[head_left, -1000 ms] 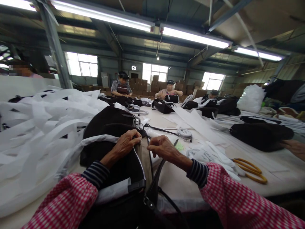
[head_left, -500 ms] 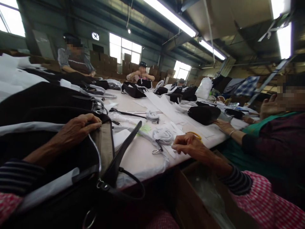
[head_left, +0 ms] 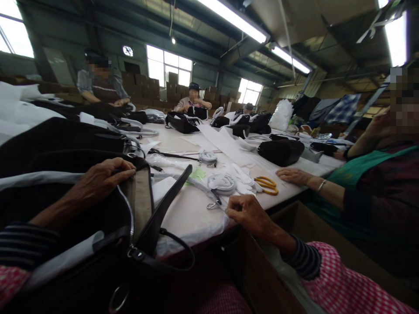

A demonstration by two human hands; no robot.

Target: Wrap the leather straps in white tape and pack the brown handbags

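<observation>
A black handbag [head_left: 81, 248] lies unzipped under my left hand [head_left: 106, 179], showing a beige lining [head_left: 140, 192]. My left fingers are closed over the edge of its opening, beside the silver zipper [head_left: 127, 205]. My right hand [head_left: 247, 216] is pinched at the table's front edge, on what looks like the end of a clear plastic bag [head_left: 214, 224]. Close to those fingertips lie a metal snap hook [head_left: 212, 205] and a coiled white-wrapped strap [head_left: 224, 184]. What sits inside the right pinch is mostly hidden.
Yellow-handled scissors [head_left: 266, 185] lie beyond my right hand. An open cardboard box [head_left: 294, 218] stands below the table edge. At right, a co-worker's hand [head_left: 296, 175] rests on the table [head_left: 183, 209]. Black bags [head_left: 281, 151] and white sheets [head_left: 225, 144] cover its far side.
My right hand has moved left and slightly down, toward the plastic at the table edge, uncovering the scissors. My left hand stays on the handbag. The co-worker's near hand has shifted left.
</observation>
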